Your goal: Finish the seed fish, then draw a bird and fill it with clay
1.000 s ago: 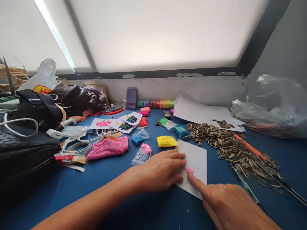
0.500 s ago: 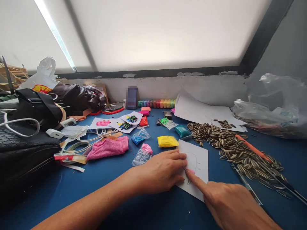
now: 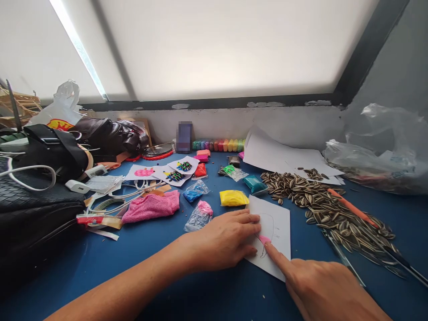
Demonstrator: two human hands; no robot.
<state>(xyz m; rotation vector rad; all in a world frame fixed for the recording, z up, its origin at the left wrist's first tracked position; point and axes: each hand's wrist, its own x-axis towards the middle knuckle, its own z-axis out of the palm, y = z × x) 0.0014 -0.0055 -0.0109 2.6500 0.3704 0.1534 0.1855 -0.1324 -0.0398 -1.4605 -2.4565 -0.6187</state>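
My left hand [image 3: 230, 238] lies flat on the left part of a white sheet of paper [image 3: 282, 227], fingers stretched and slightly apart. On that sheet is a thin pencil-like outline drawing, partly covered by the hand. A small flattened patch of pink modelling clay [image 3: 265, 240] sticks to the drawing. The outstretched index finger of my right hand [image 3: 310, 276] presses the lower right edge of this patch; its other fingers are folded below and mostly hidden. Just beyond the paper lies a yellow clay packet [image 3: 234, 198]. An opened bag with pink clay [image 3: 199, 216] is beside my left hand.
Sunflower seeds [image 3: 301, 191] are heaped on the right, with an orange stick [image 3: 352, 207] among them. Blue [image 3: 195, 191] and teal [image 3: 254, 183] clay packets lie farther back. A pink cloth [image 3: 150, 206], cables and black bags [image 3: 36, 214] crowd the left.
My right index fingertip has shifted slightly right and down across the pink clay, so more of the patch shows. My left hand has stayed in place on the paper.
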